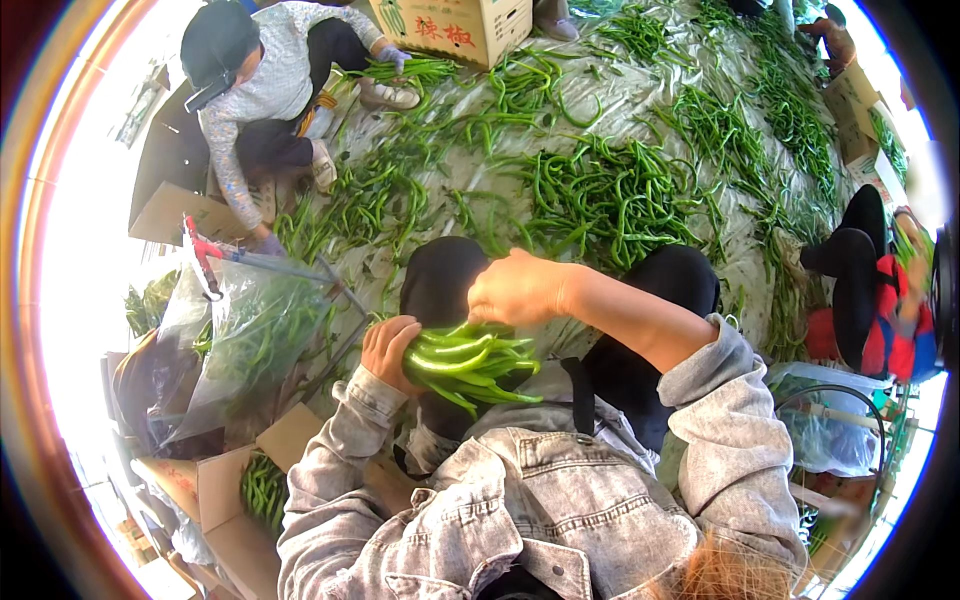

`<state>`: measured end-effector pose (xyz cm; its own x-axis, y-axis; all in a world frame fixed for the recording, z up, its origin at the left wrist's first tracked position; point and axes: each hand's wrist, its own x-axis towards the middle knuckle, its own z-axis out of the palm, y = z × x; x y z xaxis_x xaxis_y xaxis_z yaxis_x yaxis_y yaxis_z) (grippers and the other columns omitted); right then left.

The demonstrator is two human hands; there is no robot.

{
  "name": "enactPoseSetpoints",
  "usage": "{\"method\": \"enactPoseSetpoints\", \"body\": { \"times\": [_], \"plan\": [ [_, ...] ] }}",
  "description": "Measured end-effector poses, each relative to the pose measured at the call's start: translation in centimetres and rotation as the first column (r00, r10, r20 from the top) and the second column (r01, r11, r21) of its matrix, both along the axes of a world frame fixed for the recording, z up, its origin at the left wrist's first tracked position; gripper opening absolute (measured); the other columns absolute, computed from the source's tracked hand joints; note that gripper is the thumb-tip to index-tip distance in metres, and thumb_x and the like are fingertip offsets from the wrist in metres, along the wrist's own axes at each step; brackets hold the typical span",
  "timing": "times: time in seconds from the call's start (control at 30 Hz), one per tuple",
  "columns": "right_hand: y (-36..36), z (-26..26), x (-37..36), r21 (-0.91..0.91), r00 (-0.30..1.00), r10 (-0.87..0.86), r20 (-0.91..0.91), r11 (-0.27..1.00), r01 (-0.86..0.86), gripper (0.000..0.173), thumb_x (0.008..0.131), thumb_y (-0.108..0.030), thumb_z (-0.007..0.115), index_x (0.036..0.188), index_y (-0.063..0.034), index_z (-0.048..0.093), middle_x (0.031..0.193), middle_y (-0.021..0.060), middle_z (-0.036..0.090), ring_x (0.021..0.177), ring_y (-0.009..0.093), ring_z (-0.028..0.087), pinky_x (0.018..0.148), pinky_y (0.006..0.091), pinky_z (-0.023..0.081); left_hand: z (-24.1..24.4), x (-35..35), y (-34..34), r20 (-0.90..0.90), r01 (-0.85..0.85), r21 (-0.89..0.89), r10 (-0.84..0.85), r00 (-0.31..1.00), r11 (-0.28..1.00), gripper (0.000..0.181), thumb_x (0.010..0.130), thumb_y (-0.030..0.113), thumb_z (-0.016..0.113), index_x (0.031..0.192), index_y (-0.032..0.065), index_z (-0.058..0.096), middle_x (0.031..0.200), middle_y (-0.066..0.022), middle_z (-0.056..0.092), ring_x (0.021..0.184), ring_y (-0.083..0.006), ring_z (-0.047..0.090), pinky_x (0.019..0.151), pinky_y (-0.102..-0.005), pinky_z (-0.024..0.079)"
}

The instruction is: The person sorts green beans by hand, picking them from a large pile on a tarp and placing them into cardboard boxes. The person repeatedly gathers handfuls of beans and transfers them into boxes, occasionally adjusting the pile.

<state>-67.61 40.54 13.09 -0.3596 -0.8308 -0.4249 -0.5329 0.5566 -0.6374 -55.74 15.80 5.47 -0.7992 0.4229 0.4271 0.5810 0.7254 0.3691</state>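
Note:
My left hand (390, 354) is wrapped around a bundle of long green chili peppers (465, 364), which lies sideways above my lap, tips pointing right. Just above the bundle is my right hand (517, 289), its fingers curled down at the upper edge of the peppers; whether it grips one is hidden. Beyond my knees a large heap of green peppers (615, 195) lies on a plastic sheet (465, 172), with more peppers scattered around it.
A co-worker (262, 97) crouches at upper left, handling peppers beside a printed cardboard box (457, 30). At left stand a clear plastic bag of peppers (262, 330) and an open cardboard box (225, 487). Another person (862, 277) sits at right near a plastic bag (832, 427).

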Motion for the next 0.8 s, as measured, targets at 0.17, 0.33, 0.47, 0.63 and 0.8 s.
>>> {"method": "enactPoseSetpoints", "body": {
  "times": [0.17, 0.33, 0.47, 0.63, 0.8],
  "plan": [
    [0.4, 1.8, -0.8, 0.0, 0.984, 0.107, -0.141, 0.994, -0.108, 0.026, 0.091, -0.033, 0.048, 0.097, -0.0159, 0.067, 0.098, 0.0044, 0.064, 0.101, 0.026, 0.057, 0.1, 0.068, 0.017, 2.0, 0.4, 0.5, -0.012, 0.018, -0.011, -0.018, 1.0, 1.0, 0.069, 0.054, 0.032, 0.081, 0.109, 0.0028, 0.05, 0.104, -0.0149, 0.057, 0.094, -0.033, 0.057, 0.084, -0.0443, 0.044],
    [2.9, 4.0, -1.5, -0.011, 0.962, 0.137, -0.236, 0.99, -0.143, 0.026, 0.09, -0.034, 0.049, 0.091, -0.0154, 0.068, 0.092, 0.0042, 0.064, 0.099, 0.025, 0.058, 0.098, 0.0671, 0.022, 2.8, 0.6, 0.5, 0.022, 0.016, -0.025, -0.016, 1.0, 1.0, 0.073, 0.052, 0.031, 0.082, 0.11, 0.0011, 0.049, 0.101, -0.015, 0.057, 0.091, -0.0331, 0.057, 0.084, -0.0433, 0.045],
    [8.2, 7.4, -3.2, -0.023, 0.964, 0.035, -0.265, 0.999, -0.042, 0.026, 0.088, -0.032, 0.053, 0.089, -0.0113, 0.068, 0.089, 0.0052, 0.064, 0.092, 0.022, 0.059, 0.09, 0.0571, 0.032, 1.9, 1.8, -1.0, 0.109, -0.086, -0.045, 0.09, 0.99, 0.995, 0.073, 0.05, 0.027, 0.082, 0.111, 0.0037, 0.049, 0.103, -0.0146, 0.057, 0.093, -0.0339, 0.057, 0.084, -0.043, 0.046],
    [19.4, 9.5, -4.7, -0.21, 0.947, -0.293, -0.133, 0.942, 0.262, 0.018, 0.085, -0.018, 0.059, 0.084, -0.001, 0.066, 0.072, 0.007, 0.062, 0.068, 0.016, 0.059, 0.063, 0.0285, 0.046, 1.1, 3.8, -3.4, 0.442, -0.291, 0.064, 0.234, 0.866, 0.955, 0.083, 0.047, 0.018, 0.083, 0.118, 0.0044, 0.042, 0.107, -0.0149, 0.057, 0.098, -0.0324, 0.057, 0.083, -0.0395, 0.048],
    [24.5, 6.7, -4.4, -0.268, 0.709, -0.662, 0.245, 0.656, 0.705, 0.035, 0.088, -0.031, 0.061, 0.091, 0.0034, 0.061, 0.074, 0.0033, 0.059, 0.069, 0.008, 0.053, 0.065, 0.0228, 0.044, -0.9, 4.9, -4.0, 0.585, -0.367, 0.474, 0.025, 0.811, 0.801, 0.084, 0.058, 0.01, 0.075, 0.129, 0.0026, 0.032, 0.115, -0.012, 0.057, 0.105, -0.0221, 0.058, 0.09, -0.0332, 0.046]
  ]
}}
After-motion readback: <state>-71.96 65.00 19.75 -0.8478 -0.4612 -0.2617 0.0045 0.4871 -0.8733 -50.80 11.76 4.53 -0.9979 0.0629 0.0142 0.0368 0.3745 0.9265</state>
